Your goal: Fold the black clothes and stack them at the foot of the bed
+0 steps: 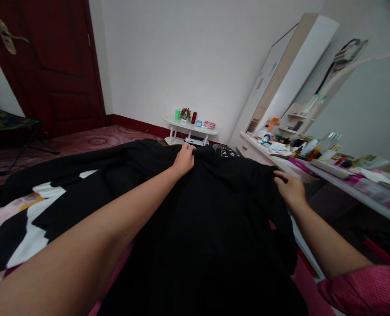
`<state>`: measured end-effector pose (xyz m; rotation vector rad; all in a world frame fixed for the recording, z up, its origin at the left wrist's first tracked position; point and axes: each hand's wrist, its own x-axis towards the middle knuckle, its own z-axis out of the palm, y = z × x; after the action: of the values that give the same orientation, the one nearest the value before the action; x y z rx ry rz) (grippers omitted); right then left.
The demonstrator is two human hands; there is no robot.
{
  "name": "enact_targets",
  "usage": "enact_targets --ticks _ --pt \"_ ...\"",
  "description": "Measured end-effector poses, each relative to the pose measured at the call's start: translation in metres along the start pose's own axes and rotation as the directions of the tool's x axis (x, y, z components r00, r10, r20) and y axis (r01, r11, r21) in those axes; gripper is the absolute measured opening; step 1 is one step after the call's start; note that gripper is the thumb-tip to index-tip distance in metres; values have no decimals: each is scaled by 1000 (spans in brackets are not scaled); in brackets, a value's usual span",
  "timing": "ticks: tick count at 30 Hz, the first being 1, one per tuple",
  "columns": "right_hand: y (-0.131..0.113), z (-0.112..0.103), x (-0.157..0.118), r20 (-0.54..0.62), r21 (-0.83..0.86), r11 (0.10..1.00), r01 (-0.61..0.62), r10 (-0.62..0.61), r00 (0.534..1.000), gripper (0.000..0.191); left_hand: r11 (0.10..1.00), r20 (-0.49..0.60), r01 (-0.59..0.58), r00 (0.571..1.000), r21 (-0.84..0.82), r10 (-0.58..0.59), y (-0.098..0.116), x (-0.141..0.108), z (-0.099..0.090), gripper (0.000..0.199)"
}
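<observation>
Black garment (201, 228), hem probably offscreen, in grip of left fingers (189, 149) and right fingers (283, 176).

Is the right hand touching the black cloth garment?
Touching. The head view shows the right hand pinching the black cloth garment by its edge.

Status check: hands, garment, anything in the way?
Left hand gripping black garment, far edge. Right hand gripping its right side. Garment spread between them. Dressing table off right, not blocking hands.
</observation>
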<state>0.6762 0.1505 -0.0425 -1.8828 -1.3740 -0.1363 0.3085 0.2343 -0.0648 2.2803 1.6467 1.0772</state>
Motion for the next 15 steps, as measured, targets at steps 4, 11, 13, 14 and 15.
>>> enact_targets --ticks 4,11,13,14,15 --pt "41 28 -23 140 -159 987 22 1 990 37 998 271 -23 963 61 6 -2 -19 16 79" --pt "80 -19 -112 24 -122 967 224 -223 974 47 984 587 -178 798 17 135 7 -112 -26 54" --pt "82 -42 -137 20 -92 970 223 -223 975 44 961 620 -250 738 -117 267 17 -153 -52 48" --pt "82 -53 -149 54 -74 975 208 -204 978 41 949 622 -266 718 -167 311 21 -174 -63 44" --pt "80 -62 -162 90 -60 980 188 -182 979 38 937 620 -279 703 -208 348 23 -194 -74 41"
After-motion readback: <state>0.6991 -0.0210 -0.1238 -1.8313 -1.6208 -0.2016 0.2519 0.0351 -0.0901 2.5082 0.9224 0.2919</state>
